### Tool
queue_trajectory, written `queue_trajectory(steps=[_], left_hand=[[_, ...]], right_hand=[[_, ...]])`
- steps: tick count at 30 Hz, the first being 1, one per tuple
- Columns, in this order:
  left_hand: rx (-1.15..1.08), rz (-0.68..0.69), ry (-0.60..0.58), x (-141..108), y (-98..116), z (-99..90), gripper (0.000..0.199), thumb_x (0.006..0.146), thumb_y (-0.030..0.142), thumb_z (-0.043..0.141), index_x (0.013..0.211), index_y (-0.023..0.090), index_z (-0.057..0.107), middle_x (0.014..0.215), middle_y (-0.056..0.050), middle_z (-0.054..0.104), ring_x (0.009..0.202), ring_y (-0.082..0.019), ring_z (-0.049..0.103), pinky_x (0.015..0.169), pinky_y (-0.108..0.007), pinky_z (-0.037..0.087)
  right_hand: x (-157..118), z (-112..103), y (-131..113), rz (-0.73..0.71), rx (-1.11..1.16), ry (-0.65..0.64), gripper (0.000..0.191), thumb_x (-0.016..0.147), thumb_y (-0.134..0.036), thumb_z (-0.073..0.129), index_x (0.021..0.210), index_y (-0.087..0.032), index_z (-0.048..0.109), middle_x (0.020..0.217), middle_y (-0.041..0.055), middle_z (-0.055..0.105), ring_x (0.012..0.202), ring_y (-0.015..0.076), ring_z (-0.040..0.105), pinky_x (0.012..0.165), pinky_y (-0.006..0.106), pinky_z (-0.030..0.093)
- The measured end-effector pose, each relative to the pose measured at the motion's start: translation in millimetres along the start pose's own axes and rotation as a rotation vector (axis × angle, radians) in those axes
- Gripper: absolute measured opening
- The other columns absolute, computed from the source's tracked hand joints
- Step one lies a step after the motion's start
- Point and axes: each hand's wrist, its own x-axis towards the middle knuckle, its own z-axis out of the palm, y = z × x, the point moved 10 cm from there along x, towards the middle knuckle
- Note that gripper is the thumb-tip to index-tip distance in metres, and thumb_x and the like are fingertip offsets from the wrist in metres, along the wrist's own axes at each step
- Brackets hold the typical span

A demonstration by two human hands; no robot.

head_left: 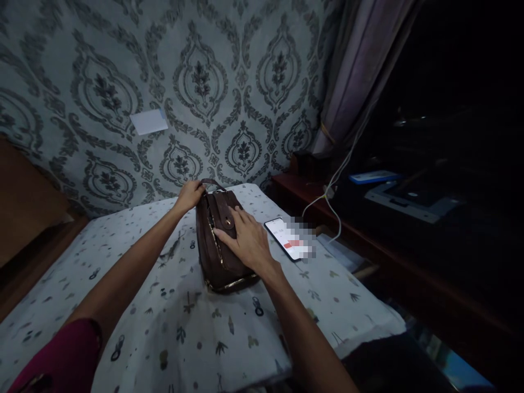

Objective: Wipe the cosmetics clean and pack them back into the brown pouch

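A dark brown handbag with gold zippers lies on the patterned white cloth. At the bag's far left corner, by the base of its handle, my left hand has its fingers closed on the edge; what exactly they pinch is too small to make out. My right hand rests on the bag's top with fingers stretched out, thumb near the zipper and fingertips beside the round snap tab. Just right of the bag lies a phone with a lit screen, partly blurred.
Damask-patterned wallpaper rises behind, with a white paper on it. A reddish-brown ledge and white cables run along the right. A brown board stands at left, and a purple curtain hangs at the back right.
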Motion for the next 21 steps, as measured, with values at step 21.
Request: queue_trajectory(steps=[21], left_hand=[[-0.3, -0.037, -0.414, 6.2, 55.7, 56.7, 0.019, 0.058, 0.029, 0.066, 0.073, 0.017, 0.063, 0.061, 0.004, 0.06, 0.058, -0.015, 0.054, 0.055, -0.025, 0.041]], right_hand=[[-13.6, -15.5, -7.2, -0.221, 0.085, 0.061, 0.041, 0.103, -0.036, 0.043, 0.139, -0.02, 0.057, 0.141, 0.0087, 0.061, 0.141, 0.0256, 0.044, 0.116, 0.051, 0.03]])
